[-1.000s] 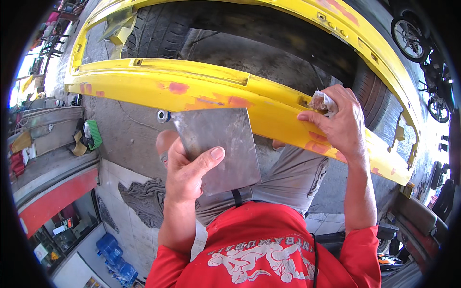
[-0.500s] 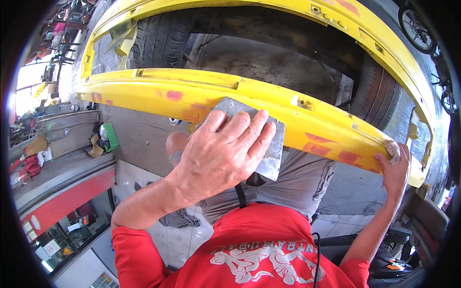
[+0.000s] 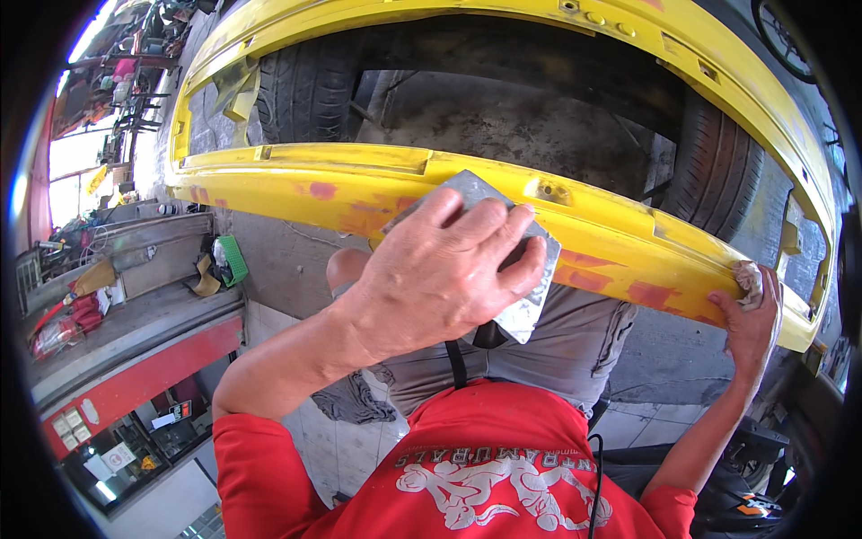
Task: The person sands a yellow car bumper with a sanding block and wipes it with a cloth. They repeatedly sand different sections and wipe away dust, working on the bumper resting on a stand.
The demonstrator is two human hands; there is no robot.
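A long yellow car bumper [image 3: 359, 181], blotched with reddish-brown patches, lies across in front of me. My left hand [image 3: 449, 269] spreads its fingers over a flat grey sheet [image 3: 532, 301] and grips it. The sheet's upper part overlaps the bumper's near face, while its lower corner hangs below the bumper's edge; whether it is metal or something else I cannot tell. At the bumper's right end, my right hand [image 3: 752, 316] clasps the near bar, thumb on the near face. A crumpled whitish rag [image 3: 746, 280] is pinched under its fingers.
Two tyres, one left [image 3: 305, 94] and one right [image 3: 718, 166], sit within the bumper's frame. A bench [image 3: 153, 296] with a green basket [image 3: 233, 259] and red items stands at left. A glass display case [image 3: 135, 440] is below it. A motorcycle [image 3: 750, 490] is at lower right.
My left hand and the grey sheet have shifted slightly right along the bumper. My right hand stays at the bumper's end. The whole view has turned a little.
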